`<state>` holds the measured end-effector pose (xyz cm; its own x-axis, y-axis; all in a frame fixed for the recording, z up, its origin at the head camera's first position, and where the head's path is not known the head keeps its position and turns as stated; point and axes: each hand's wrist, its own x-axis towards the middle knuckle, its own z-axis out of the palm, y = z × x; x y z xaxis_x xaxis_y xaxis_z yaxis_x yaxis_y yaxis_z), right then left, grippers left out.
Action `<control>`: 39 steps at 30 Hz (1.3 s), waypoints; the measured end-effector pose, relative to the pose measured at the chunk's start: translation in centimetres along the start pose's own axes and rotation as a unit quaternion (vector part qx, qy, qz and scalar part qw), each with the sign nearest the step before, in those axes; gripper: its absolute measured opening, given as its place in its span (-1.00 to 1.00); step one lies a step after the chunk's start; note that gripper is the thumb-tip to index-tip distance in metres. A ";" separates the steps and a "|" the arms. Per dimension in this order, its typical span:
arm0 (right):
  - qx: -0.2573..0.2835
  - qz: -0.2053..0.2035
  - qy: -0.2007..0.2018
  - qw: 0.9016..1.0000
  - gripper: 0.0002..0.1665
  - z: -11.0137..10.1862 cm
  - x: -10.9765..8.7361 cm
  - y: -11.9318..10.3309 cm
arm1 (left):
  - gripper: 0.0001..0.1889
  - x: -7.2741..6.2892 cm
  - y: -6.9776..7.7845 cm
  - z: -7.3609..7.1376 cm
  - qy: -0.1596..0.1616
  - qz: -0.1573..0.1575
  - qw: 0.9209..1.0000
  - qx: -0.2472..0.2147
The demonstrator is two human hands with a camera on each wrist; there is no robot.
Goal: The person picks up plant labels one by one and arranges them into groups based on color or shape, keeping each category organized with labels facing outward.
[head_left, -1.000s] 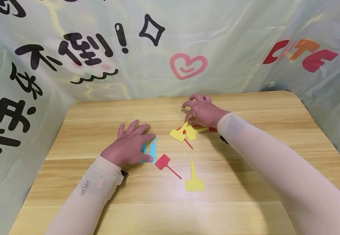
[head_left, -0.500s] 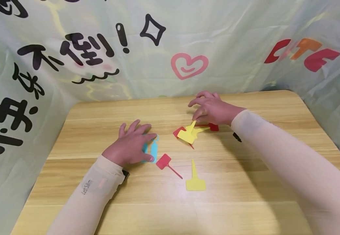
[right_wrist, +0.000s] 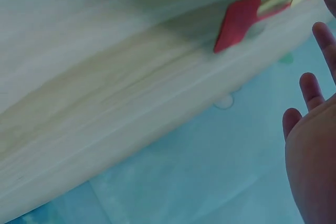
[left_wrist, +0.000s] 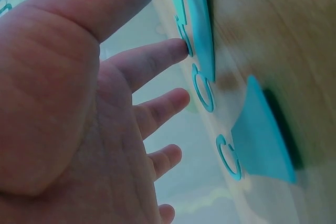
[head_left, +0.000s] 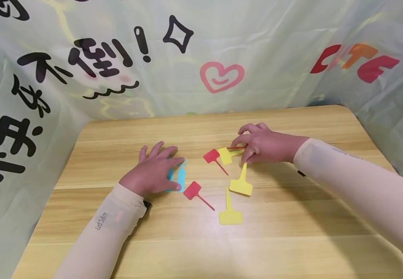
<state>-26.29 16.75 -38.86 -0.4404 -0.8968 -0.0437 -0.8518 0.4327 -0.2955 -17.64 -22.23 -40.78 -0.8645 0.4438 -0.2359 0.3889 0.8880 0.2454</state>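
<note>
My right hand (head_left: 267,145) pinches the narrow stem of a yellow T-shaped plant label (head_left: 241,186) between thumb and finger. My left hand (head_left: 150,170) is spread over light-blue hook-topped tags (head_left: 181,179), its fingertips right at them. Seen from the left wrist, the straight fingers reach beside another blue tag (left_wrist: 260,135) with a ring-shaped hook. Between the hands lie a red plant label (head_left: 211,155) and a second yellow label (head_left: 225,155). A red label (right_wrist: 239,22), partly hidden by the right hand in the head view, shows in the right wrist view.
Nearer the front lie another red label (head_left: 192,190) and a yellow one (head_left: 230,217), its stem pointing away. The wooden table (head_left: 152,252) has a printed pale curtain (head_left: 274,77) along its back and sides.
My right hand has picked a yellow label off the pile and carried it right and toward the front, uncovering the red label below. The left hand stays put.
</note>
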 end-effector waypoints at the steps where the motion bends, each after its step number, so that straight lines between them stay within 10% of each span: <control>1: 0.000 -0.003 -0.004 1.000 -0.65 0.1 -0.3 -0.1 | -0.11 0.0 0.0 0.0 0.001 0.000 1.000 0.000; 20: -0.111 -0.125 -0.006 0.986 -0.68 2.6 -3.5 -1.6 | -0.09 0.1 0.0 0.1 -0.007 -0.002 1.000 0.001; 39: -0.090 -0.129 -0.013 0.987 -0.60 3.8 -2.8 -3.4 | -0.12 0.1 0.0 0.1 -0.006 -0.003 1.000 0.006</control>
<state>-21.08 17.38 -41.31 -0.1965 -0.9804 -0.0153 -0.9724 0.1968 -0.1249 -17.69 -22.20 -40.86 -0.8627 0.4403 -0.2490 0.3882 0.8919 0.2321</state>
